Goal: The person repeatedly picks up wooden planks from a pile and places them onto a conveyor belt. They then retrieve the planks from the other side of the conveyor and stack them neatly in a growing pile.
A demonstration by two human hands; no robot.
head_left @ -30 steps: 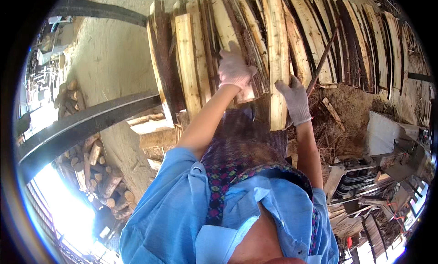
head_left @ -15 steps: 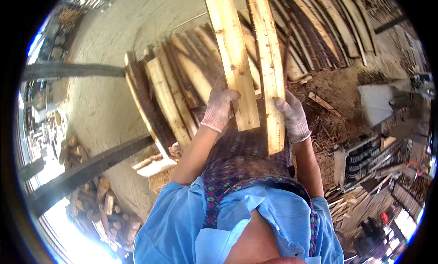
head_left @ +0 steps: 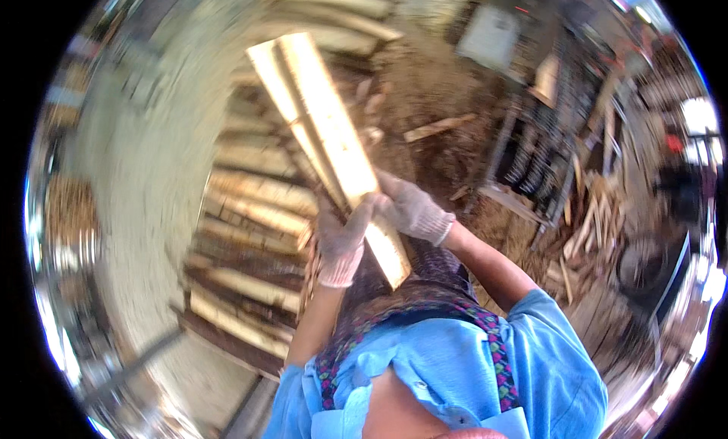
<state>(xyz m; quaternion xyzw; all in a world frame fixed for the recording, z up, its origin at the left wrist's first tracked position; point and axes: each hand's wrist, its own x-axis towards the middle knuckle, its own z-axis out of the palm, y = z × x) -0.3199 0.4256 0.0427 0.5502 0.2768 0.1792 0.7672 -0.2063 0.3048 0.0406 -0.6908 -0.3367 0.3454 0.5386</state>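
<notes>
1. Left hand (head_left: pixel 341 238), in a white knit glove, is closed around the left edge of the pale wooden planks (head_left: pixel 326 128).
2. Right hand (head_left: pixel 409 210), gloved the same way, clamps the planks from the right side, just beside the left hand.
3. The planks are held as a pair, face to face, tilted, with the lower end near the person's chest and the upper end running up and left away from the hands.
4. Left of the planks: a stack of rough boards (head_left: pixel 250 234), blurred.
5. Right of the planks: sawdust-covered ground (head_left: pixel 440 83) with a loose wood strip (head_left: pixel 440 126).
6. Further right of the planks: a dark metal rack (head_left: pixel 546 143), detail blurred.
</notes>
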